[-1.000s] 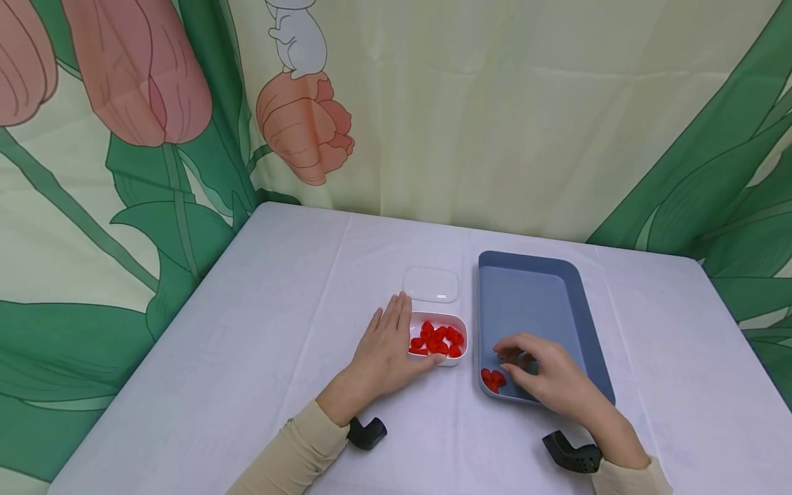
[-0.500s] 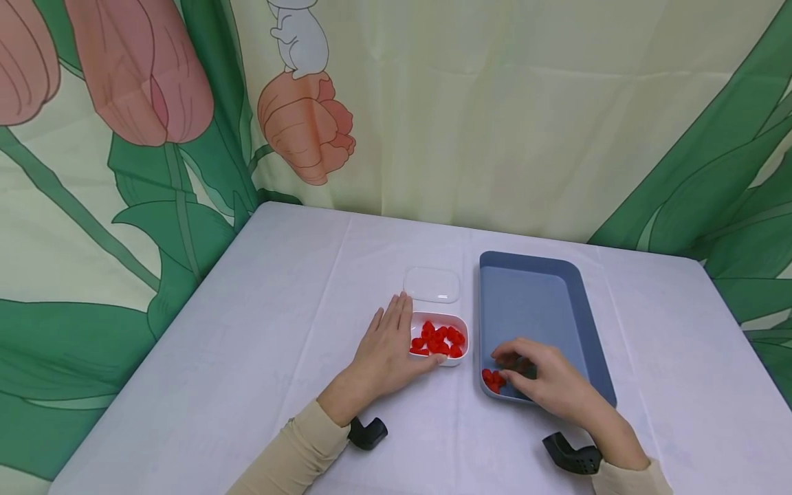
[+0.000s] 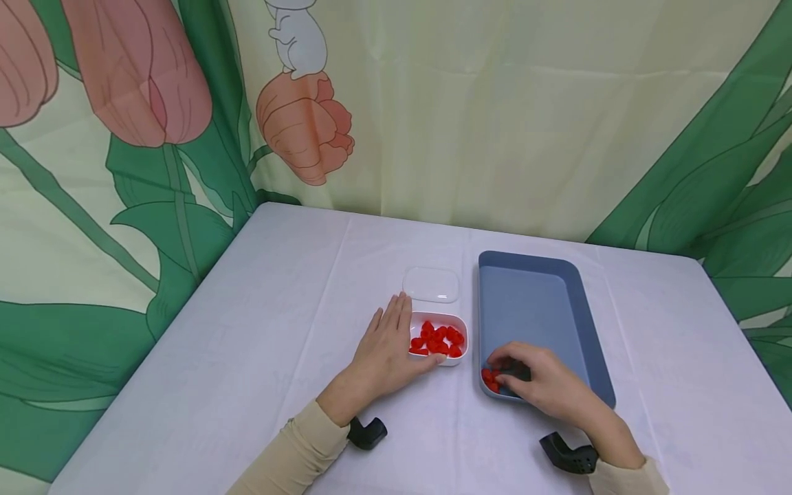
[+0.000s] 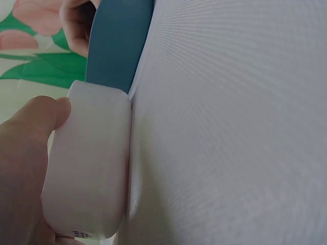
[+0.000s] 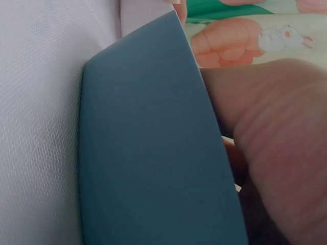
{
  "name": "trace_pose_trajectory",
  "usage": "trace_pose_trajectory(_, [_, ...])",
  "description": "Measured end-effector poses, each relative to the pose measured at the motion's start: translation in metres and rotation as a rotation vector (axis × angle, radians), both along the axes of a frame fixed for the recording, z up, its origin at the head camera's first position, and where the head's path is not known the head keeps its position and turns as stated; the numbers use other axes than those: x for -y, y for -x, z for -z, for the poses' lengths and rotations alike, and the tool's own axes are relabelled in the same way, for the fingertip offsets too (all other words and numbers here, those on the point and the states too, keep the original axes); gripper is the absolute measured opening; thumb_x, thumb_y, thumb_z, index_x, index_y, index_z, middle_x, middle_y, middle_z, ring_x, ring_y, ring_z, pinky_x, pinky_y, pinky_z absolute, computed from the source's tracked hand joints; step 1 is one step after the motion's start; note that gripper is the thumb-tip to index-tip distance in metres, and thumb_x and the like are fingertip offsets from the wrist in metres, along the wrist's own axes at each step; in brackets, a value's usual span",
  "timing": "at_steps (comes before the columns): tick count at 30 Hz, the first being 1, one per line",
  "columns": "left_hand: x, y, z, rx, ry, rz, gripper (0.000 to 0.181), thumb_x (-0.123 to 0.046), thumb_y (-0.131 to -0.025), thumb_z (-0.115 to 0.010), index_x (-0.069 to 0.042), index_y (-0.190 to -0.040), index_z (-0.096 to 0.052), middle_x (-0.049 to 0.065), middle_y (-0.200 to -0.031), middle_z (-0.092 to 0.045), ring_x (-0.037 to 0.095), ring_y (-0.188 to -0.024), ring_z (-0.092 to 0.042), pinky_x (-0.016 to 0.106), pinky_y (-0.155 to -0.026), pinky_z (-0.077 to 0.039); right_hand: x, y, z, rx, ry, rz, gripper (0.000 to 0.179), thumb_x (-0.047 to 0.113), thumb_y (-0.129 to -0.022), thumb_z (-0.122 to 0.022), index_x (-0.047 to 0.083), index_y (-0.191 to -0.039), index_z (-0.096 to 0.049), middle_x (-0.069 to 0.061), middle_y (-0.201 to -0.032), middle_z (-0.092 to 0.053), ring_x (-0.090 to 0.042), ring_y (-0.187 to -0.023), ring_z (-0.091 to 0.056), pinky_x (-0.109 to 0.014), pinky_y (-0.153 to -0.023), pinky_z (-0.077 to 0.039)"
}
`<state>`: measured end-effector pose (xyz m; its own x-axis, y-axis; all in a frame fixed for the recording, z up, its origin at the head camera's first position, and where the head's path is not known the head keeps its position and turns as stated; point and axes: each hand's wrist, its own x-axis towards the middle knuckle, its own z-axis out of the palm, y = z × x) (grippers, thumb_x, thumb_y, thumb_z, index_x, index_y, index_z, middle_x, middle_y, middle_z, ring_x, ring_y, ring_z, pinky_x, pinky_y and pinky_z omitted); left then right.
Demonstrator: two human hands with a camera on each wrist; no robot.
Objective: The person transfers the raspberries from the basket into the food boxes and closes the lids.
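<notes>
My left hand (image 3: 386, 347) rests along the left side of a small white box (image 3: 459, 319), fingers straight and thumb at its near rim. Inside that box lie several small red berry-like pieces (image 3: 436, 338). In the left wrist view the thumb (image 4: 59, 109) touches the top edge of the box. My right hand (image 3: 544, 378) reaches into the near left corner of a blue-grey tray (image 3: 526, 289). Its bent thumb and fingers stand apart, tips right at a few more red pieces (image 3: 490, 380), which they partly hide. In the right wrist view the tray wall hides the fingertips.
A clear lid (image 3: 431, 284) lies flat behind the white box. The white-covered table (image 3: 297, 275) reaches back to a curtain (image 3: 495, 124) printed with flowers and a rabbit. Black wrist mounts (image 3: 367, 434) stick out under both forearms.
My right hand has shifted slightly left and toward the near side, bringing its fingertips to the red pieces in the tray corner. The left hand and the white box have stayed still.
</notes>
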<state>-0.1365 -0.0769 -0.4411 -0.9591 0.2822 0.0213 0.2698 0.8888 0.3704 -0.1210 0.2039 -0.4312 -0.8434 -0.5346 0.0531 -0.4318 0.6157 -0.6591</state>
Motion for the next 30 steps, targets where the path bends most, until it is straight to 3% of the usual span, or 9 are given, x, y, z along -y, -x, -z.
trace_pose_trajectory(16, [0.0002, 0.0006, -0.0006, -0.004, 0.009, 0.008, 0.107, -0.066, -0.081, -0.063, -0.003, -0.157, -0.02, 0.013, -0.165, -0.022, 0.03, -0.153, -0.021, 0.05, -0.123, -0.022, 0.0023, -0.0005, -0.0047, 0.011, -0.049, 0.019, 0.026, 0.002, -0.085, -0.073, 0.016, -0.107, -0.069, 0.007, -0.102, -0.07, -0.006, -0.091, -0.064, -0.026, -0.079, -0.057])
trace_pose_trajectory(23, [0.0001, 0.0003, -0.0007, -0.012, 0.01, 0.009, 0.107, -0.065, -0.081, -0.063, -0.002, -0.157, -0.021, 0.013, -0.164, -0.023, 0.031, -0.152, -0.022, 0.051, -0.123, -0.023, 0.004, -0.0011, -0.0023, -0.043, -0.041, 0.088, 0.023, 0.003, -0.084, -0.076, 0.014, -0.103, -0.07, 0.006, -0.095, -0.069, -0.001, -0.083, -0.059, -0.023, -0.074, -0.056])
trace_pose_trajectory(30, [0.0003, 0.0004, -0.0002, -0.011, 0.008, 0.007, 0.107, -0.066, -0.081, -0.062, -0.003, -0.157, -0.021, 0.013, -0.165, -0.022, 0.03, -0.153, -0.022, 0.05, -0.123, -0.022, 0.0039, -0.0008, -0.0016, -0.056, -0.062, 0.094, 0.027, 0.003, -0.082, -0.078, 0.017, -0.104, -0.07, 0.008, -0.097, -0.069, -0.004, -0.085, -0.061, -0.027, -0.077, -0.056])
